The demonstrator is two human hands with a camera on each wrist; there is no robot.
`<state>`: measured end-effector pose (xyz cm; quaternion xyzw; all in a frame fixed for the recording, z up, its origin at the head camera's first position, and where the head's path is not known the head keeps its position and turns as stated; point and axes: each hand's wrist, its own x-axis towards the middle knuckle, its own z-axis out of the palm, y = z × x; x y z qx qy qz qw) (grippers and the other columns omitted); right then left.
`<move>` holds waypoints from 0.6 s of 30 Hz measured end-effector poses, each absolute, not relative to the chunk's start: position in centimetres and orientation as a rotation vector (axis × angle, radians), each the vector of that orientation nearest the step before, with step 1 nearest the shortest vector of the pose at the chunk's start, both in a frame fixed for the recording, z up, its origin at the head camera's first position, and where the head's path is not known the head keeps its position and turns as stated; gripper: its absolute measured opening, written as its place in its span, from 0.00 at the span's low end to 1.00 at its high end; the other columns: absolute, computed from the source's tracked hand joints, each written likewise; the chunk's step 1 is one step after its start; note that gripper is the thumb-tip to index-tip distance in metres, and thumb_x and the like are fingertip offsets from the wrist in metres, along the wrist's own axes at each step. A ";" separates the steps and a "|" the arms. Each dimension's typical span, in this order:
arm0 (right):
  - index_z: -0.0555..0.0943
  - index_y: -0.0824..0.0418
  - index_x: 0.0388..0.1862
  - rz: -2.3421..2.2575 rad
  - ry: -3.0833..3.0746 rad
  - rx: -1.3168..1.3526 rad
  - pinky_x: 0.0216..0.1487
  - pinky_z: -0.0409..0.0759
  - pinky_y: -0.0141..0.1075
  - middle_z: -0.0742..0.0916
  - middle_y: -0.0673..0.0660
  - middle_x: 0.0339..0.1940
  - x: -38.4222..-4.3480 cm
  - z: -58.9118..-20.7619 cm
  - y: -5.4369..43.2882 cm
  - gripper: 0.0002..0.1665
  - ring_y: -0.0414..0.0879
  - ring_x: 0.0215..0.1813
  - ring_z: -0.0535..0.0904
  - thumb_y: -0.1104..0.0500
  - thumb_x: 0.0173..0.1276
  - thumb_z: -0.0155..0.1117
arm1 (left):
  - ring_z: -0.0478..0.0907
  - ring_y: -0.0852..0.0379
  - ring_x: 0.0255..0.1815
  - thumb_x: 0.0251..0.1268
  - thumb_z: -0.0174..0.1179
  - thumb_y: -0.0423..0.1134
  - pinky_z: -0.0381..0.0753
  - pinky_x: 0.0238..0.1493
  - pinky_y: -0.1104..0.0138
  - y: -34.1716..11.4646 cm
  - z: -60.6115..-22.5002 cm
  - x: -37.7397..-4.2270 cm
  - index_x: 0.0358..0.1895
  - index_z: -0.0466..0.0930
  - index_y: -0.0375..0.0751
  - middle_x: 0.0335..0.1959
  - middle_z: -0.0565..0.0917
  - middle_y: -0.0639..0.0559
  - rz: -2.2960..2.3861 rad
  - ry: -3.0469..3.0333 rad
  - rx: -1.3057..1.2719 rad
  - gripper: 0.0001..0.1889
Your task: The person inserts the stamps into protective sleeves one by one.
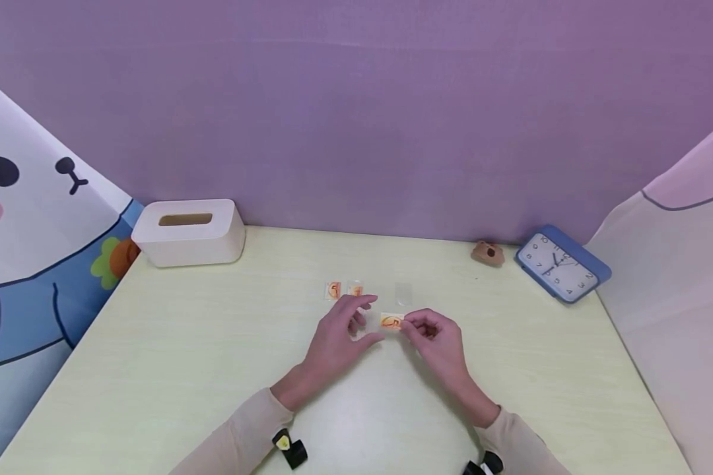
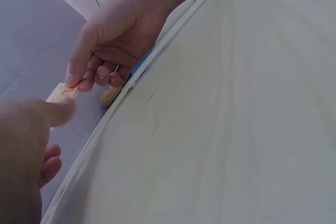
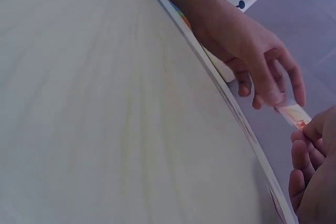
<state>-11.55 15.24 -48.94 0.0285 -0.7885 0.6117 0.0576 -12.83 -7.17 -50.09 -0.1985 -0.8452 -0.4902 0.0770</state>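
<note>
Evidently the small printed card (image 1: 391, 321), orange on white, is the thing being worked on; we find it raised off the table (image 1: 154, 369), between the two hands; the right hand (image 1: 436, 340) pinches its right end between thumb and finger; the left hand (image 1: 339, 340) stands at the other end, thumb and forefinger parted, not clasping the card as far as we can see; we judge the step in hand to be lining the card up between both hands; the next move, in our view, calls for a steady right pinch and a light touch from the left fingertips, since the card is small and looks thin; just beyond the hands we note two printed pieces (image 1: 333, 290) lying side by side, with a clear square (image 1: 403, 294) to their right; farther out, a white tissue box (image 1: 190, 245) at back left; a brown trinket (image 1: 488, 253) and a blue-framed clock (image 1: 558, 265) at back right.
</note>
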 end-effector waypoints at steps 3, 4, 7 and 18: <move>0.92 0.65 0.39 1.846 -2.401 0.067 0.31 0.76 0.27 0.88 0.59 0.30 -11.6 -48.7 15.3 0.04 0.42 0.30 0.79 0.71 0.71 0.78 | 0.84 0.58 0.43 0.63 0.84 0.41 0.88 0.44 0.65 -7.6 -50.0 -12.9 0.72 0.83 0.49 0.59 0.83 0.51 -1.150 -2.538 -0.704 0.33; 0.92 0.65 0.39 1.842 -2.407 0.062 0.31 0.76 0.26 0.88 0.59 0.30 -11.6 -48.7 15.3 0.04 0.42 0.30 0.79 0.71 0.71 0.78 | 0.85 0.58 0.43 0.63 0.84 0.41 0.88 0.44 0.64 -7.7 -50.0 -12.9 0.70 0.85 0.49 0.59 0.82 0.51 -1.085 -2.520 -0.737 0.32; 0.92 0.65 0.39 1.847 -2.413 0.062 0.31 0.76 0.26 0.89 0.59 0.31 -11.5 -48.5 15.2 0.04 0.41 0.31 0.79 0.72 0.70 0.78 | 0.86 0.58 0.43 0.61 0.85 0.37 0.89 0.45 0.65 -7.8 -50.0 -13.1 0.64 0.89 0.46 0.57 0.83 0.50 -0.996 -2.458 -0.804 0.27; 0.92 0.68 0.40 1.866 -2.423 0.109 0.33 0.78 0.25 0.91 0.60 0.34 -11.4 -48.5 15.2 0.03 0.40 0.31 0.81 0.68 0.72 0.79 | 0.88 0.58 0.40 0.61 0.85 0.35 0.89 0.44 0.70 -7.6 -50.2 -13.2 0.59 0.91 0.36 0.53 0.84 0.48 -1.046 -2.374 -0.853 0.24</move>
